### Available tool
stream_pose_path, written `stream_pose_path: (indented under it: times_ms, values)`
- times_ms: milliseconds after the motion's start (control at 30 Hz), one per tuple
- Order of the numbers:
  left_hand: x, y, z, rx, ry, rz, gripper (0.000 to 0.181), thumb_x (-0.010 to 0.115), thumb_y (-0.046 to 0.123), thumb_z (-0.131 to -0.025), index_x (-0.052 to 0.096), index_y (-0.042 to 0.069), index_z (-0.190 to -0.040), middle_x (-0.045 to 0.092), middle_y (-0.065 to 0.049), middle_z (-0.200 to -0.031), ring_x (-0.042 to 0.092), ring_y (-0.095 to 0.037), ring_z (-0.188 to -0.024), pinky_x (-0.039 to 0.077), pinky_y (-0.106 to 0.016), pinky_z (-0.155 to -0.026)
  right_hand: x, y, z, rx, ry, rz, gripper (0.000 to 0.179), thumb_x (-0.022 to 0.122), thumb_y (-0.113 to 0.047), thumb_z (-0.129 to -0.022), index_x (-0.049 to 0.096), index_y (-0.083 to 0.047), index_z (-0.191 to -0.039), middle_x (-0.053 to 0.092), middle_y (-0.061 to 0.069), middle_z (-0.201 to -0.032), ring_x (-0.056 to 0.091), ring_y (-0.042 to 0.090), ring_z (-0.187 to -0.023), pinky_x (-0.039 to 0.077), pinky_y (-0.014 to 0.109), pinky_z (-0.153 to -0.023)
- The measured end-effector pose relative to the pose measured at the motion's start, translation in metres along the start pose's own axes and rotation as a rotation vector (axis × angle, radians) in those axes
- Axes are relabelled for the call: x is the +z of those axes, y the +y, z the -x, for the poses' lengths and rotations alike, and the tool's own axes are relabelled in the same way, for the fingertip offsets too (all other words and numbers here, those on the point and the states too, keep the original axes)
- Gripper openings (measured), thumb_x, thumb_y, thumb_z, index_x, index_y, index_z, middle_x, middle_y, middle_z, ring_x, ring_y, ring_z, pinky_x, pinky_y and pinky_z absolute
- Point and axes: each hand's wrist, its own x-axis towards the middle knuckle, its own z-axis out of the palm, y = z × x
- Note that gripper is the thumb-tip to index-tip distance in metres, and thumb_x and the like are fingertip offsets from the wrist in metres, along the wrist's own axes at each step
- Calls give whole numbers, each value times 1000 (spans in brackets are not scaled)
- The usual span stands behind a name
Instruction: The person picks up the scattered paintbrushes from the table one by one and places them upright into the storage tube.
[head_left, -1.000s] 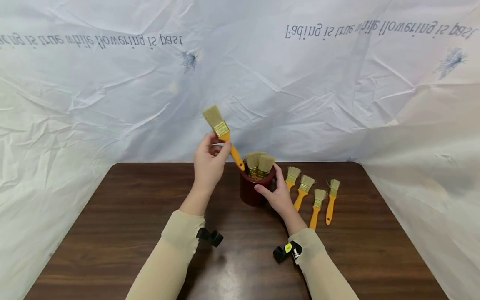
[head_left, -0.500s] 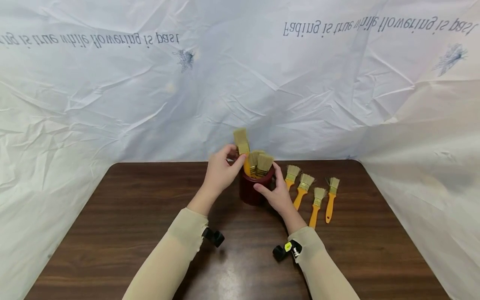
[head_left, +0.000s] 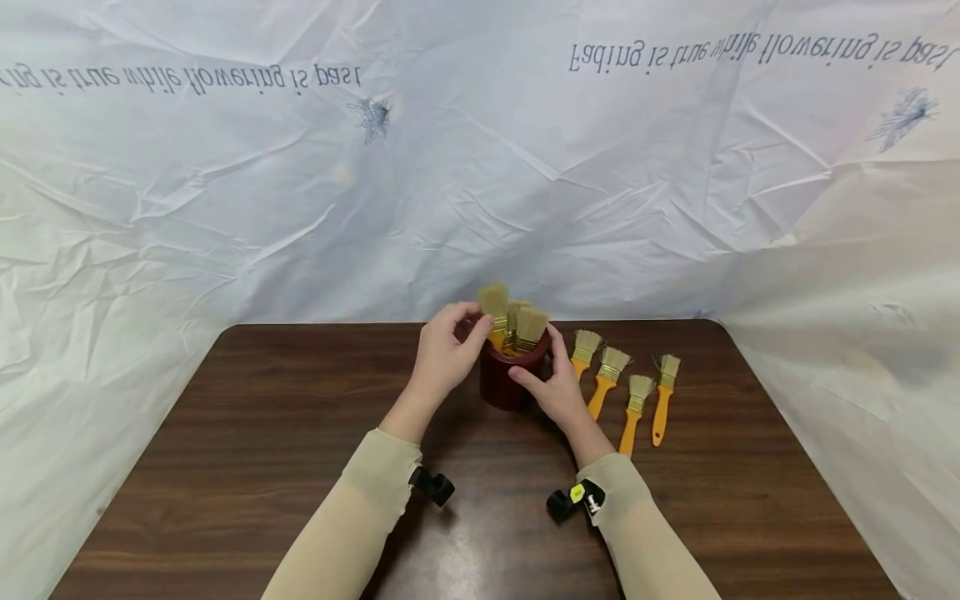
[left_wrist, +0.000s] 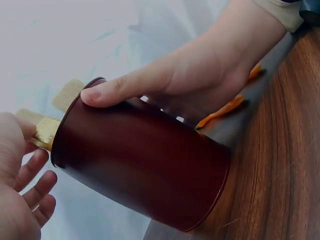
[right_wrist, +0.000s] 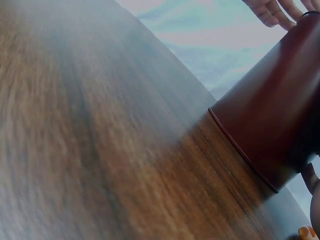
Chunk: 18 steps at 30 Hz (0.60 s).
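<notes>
A dark red cylindrical cup point(head_left: 504, 385) stands on the wooden table, with paintbrushes point(head_left: 532, 323) upright in it, bristles up. My right hand point(head_left: 557, 390) grips the cup's right side, its thumb along the front near the rim in the left wrist view. At the rim's left side, my left hand point(head_left: 444, 352) pinches a paintbrush point(head_left: 493, 298) by its metal band point(left_wrist: 46, 131). That brush's handle is down inside the cup, mostly hidden. The other fingers of the left hand are loosely bent beside the cup wall point(left_wrist: 140, 165).
Several yellow-handled paintbrushes point(head_left: 636, 400) lie on the table point(head_left: 300, 433) right of the cup, some partly behind the right hand and forearm. A wrinkled white sheet with printed lettering point(head_left: 480, 150) hangs behind the table's back edge.
My left hand has moved right and lowered the paintbrush from beside the cup into it, handle first, the brush turning from tilted to nearly upright. My right hand has stayed on the cup.
</notes>
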Motion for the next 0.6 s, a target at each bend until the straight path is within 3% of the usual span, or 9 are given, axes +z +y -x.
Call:
stream_pose_path:
  times_ms: [300,600]
  values:
    - [3,3,3,-14,22,21,34,79,14,-100,71,7,-132,69,-12,-109,69,-29,-97,57,-50,-90,0,-1,0,19,0,2,95,85,-41,-98,28,-25,-172,49,14,-161,52,36,-145,42,65,-117]
    - [-4,-7,13,-106,22,130,35,73,21,-105,69,14,-139,70,-7,-120,69,-23,-102,53,-39,-80,1,-2,0,34,-6,29,95,85,-43,-98,27,-27,-173,49,12,-161,52,36,-146,41,66,-118]
